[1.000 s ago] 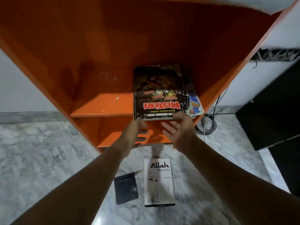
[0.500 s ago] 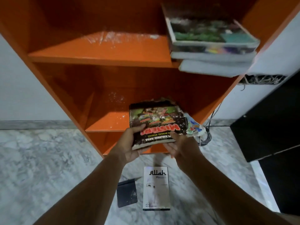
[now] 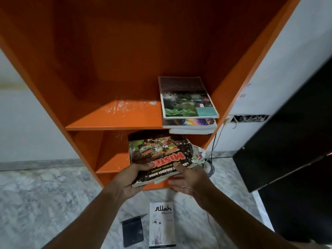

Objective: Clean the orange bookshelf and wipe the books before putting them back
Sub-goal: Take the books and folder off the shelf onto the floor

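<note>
Both hands are busy: our left hand (image 3: 129, 184) grips the Misteri book (image 3: 159, 155) at its near-left corner, and our right hand (image 3: 188, 180) pinches the near edge, thumb on top. We're guessing two hands because the pages look ragged. It's held in front of the orange bookshelf (image 3: 115, 121), low down, long axis near-far, title end toward us.

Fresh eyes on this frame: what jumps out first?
The orange bookshelf fills the view, white dust on its boards. The left hand and right hand hold a tattered book before the lower shelf. A stack of books sits at the upper shelf's right end; a white book lies on the marble floor.
</note>
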### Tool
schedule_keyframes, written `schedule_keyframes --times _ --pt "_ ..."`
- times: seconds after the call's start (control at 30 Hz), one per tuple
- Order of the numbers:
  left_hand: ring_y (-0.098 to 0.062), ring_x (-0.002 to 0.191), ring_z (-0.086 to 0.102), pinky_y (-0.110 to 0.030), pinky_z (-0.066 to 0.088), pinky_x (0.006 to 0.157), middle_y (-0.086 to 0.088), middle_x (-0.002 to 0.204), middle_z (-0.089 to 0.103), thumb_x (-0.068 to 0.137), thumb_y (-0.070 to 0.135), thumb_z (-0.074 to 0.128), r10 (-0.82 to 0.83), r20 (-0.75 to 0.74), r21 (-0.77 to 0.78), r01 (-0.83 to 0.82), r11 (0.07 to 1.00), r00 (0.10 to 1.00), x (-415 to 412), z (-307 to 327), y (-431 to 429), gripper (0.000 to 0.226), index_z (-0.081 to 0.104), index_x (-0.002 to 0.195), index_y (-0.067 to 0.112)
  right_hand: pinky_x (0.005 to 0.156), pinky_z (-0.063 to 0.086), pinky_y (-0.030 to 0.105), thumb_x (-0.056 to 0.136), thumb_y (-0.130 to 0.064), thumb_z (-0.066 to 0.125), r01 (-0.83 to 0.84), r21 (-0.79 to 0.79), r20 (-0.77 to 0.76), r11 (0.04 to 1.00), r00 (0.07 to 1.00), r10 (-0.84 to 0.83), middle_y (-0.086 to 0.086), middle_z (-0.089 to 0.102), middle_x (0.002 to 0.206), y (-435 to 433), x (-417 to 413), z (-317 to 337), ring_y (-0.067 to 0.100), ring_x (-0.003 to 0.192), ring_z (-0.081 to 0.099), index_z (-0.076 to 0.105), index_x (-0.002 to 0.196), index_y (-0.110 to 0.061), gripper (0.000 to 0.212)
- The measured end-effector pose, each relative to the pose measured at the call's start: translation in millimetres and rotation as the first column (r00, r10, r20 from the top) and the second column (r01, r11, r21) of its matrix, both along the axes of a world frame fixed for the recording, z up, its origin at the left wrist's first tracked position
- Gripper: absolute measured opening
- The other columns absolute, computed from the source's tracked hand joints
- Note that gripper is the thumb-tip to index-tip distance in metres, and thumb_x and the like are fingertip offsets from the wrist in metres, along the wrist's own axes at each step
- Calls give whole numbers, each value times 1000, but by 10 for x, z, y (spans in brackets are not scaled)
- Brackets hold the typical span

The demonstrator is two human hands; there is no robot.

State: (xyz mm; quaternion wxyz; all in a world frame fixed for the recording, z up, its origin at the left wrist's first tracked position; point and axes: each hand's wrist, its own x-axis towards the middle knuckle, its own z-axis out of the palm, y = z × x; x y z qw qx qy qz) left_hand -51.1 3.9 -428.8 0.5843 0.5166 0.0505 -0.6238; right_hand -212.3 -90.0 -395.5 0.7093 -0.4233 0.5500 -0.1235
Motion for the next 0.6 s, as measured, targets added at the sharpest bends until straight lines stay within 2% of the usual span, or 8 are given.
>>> schedule_keyframes --times 0.1,0.17,0.23,0.3,0.37,0.47,0.53,0.6 --pt "-30 71 69 -31 59 53 -19 87 72 93 -2 61 31 111 39 -36 999 993 79 166 -68 14 64 106 -8 74 59 42 74 -48 84 228 -95 -173 969 955 -241 14 66 115 -103 94 56 32 96 71 48 135 -9 81" --pt "-35 81 70 -38 59 68 -23 98 72 92 -4 62 93 173 61 -105 993 981 137 224 -82 15 64 106 -10 87 53 43 62 -73 80 366 -124 -76 922 923 -377 12 61 133 -212 191 134 33 115 63 46 143 -16 104" --pt "-36 85 72 -41 59 71 -23 103 73 89 -5 66 139 219 85 -161 983 966 188 249 -31 18 64 106 -10 108 43 49 56 -85 73 386 -27 94 922 919 -382 11 49 152 -330 332 227 33 134 52 37 153 -21 122" --pt "-32 80 75 -35 59 59 -21 102 75 87 -4 69 152 260 104 -184 977 954 227 250 90 21 65 107 -9 120 31 49 68 -80 70 359 76 227 930 902 -367 15 33 161 -463 513 350 35 144 39 27 158 -22 116" --pt "-30 73 75 -30 58 52 -21 99 75 87 -4 70 178 266 116 -215 970 947 247 249 228 19 66 104 -8 117 37 51 71 -67 78 385 149 306 911 858 -413 22 40 154 -604 703 444 42 138 45 34 154 -18 107" --pt "-33 86 74 -36 61 64 -23 105 75 87 -1 71 197 273 138 -241 961 942 313 208 398 19 69 104 -9 101 53 54 75 -40 87 442 200 287 874 827 -484 21 60 124 -724 852 536 40 113 62 54 132 -7 73" --pt "-36 96 72 -42 60 76 -25 110 73 88 0 70 190 252 131 -228 965 949 305 201 495 17 69 103 -8 93 58 53 77 -33 87 447 157 259 881 842 -473 19 64 117 -734 861 521 39 105 66 57 124 -5 62" --pt "-34 88 72 -39 61 69 -24 103 74 90 -2 66 138 244 122 -172 977 960 253 219 555 15 68 104 -7 90 59 50 78 -31 87 456 114 256 883 845 -470 18 66 113 -673 803 488 37 101 68 56 113 -6 53"
